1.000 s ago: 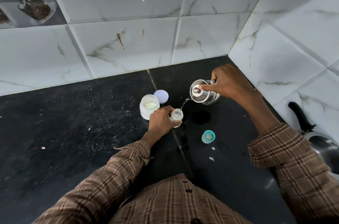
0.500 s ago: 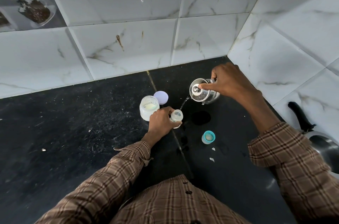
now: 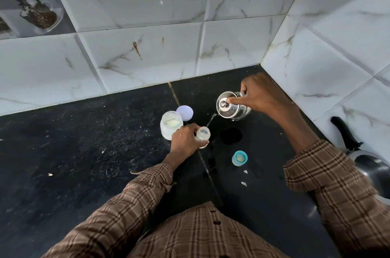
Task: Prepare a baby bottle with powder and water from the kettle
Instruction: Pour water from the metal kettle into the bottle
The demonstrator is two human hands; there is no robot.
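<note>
The bottle (image 3: 203, 133) stood on the counter (image 3: 84, 152), its mouth uncovered, gripped round its body by the left hand (image 3: 185, 138). Above and beyond it the right hand (image 3: 258, 95) curled round the handle of the tilted kettle (image 3: 232, 106), one finger pressing the lid, and a thin stream (image 3: 211, 120) fell toward the mouth. The mouth was narrow, so a steeper tilt could send water over the left fingers. The powder jar (image 3: 171, 125) stood just beyond the left hand, the teal cap (image 3: 239, 158) nearer the body.

Black speckled stone counter (image 3: 73, 152), white marble-veined wall tiles (image 3: 147, 55) meeting in a corner, even light
</note>
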